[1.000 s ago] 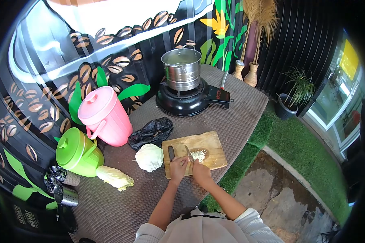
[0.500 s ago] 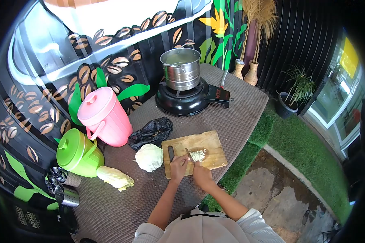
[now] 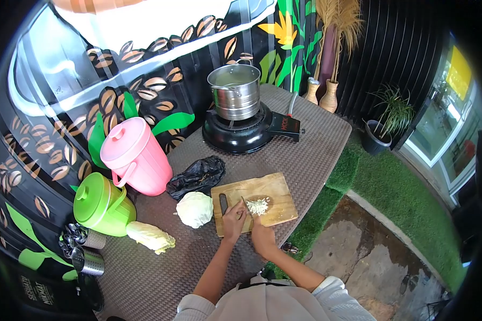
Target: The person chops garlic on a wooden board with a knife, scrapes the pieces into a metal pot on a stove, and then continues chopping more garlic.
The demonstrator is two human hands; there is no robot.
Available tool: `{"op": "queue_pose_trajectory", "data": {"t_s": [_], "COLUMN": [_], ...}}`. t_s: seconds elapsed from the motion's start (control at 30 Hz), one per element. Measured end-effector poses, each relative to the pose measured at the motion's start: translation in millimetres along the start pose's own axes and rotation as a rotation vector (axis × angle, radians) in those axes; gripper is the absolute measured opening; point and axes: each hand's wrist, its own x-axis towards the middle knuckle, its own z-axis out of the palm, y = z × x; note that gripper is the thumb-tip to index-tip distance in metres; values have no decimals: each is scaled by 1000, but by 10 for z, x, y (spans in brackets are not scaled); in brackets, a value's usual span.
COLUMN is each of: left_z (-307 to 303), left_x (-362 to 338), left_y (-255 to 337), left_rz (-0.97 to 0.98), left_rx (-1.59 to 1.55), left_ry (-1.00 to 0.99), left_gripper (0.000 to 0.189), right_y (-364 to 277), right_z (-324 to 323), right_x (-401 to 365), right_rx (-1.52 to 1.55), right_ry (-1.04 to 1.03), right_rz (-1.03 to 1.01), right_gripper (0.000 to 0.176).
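Note:
On the wooden cutting board (image 3: 282, 199) lies a small heap of finely chopped pale bits (image 3: 259, 206); their kind is too small to tell. My right hand (image 3: 262, 235) is closed on a knife at the board's near edge, its handle hidden in my fist. The narrow knife blade (image 3: 244, 201) points away from me, left of the heap. My left hand (image 3: 233, 222) is beside the blade with fingers drawn together; whatever they pinch is hidden. A dark elongated shape (image 3: 223, 203) shows at the board's left end. Left of the board sits a round cabbage (image 3: 195, 209).
Behind the board, a steel pot (image 3: 234, 93) stands on a black portable stove (image 3: 235, 134). A black plastic bag (image 3: 198, 175), napa cabbage (image 3: 150, 237), pink jug (image 3: 139, 158), green jug (image 3: 103, 206) and metal cup (image 3: 88, 260) are on the left. The table edge (image 3: 318, 195) runs along the right.
My right hand has drawn slightly back toward me and the blade has shifted left off the heap. My left hand stays close to the blade. The whole view has shifted slightly.

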Motion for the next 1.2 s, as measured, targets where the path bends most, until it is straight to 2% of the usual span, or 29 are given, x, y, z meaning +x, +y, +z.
{"op": "queue_pose_trajectory", "data": {"t_s": [0.17,0.27,0.4,0.6,0.67,0.8,0.9,1.07,1.2], "left_z": [-14,-30,-38,-13,-16,-32,-26,-22,-39], "left_x": [3,3,-3,-12,-5,-10,-9,-9,7], "left_y": [7,74,66,55,50,66,65,34,77], "left_rz": [55,0,64,106,110,118,122,130,147], "left_rx": [-31,-7,103,130,105,159,145,151,159], "left_ry": [-3,-33,-65,-78,-52,-67,-71,-89,-65], "left_gripper": [43,41,36,27,25,23,23,22,20], "right_y": [72,134,102,336,472,581,643,776,750], "right_z": [-66,-234,-149,-256,-260,-390,-445,-465,-317], "right_x": [137,151,-40,0,56,56,50,129,69], "right_rx": [85,43,39,228,235,262,264,106,21], "right_ry": [-68,-105,-102,-220,-238,-187,-62,43,87], "right_rz": [-13,-82,-12,55,-37,-58,-2,149,106], "right_gripper": [14,13,13,24,32,31,30,24,21]}}
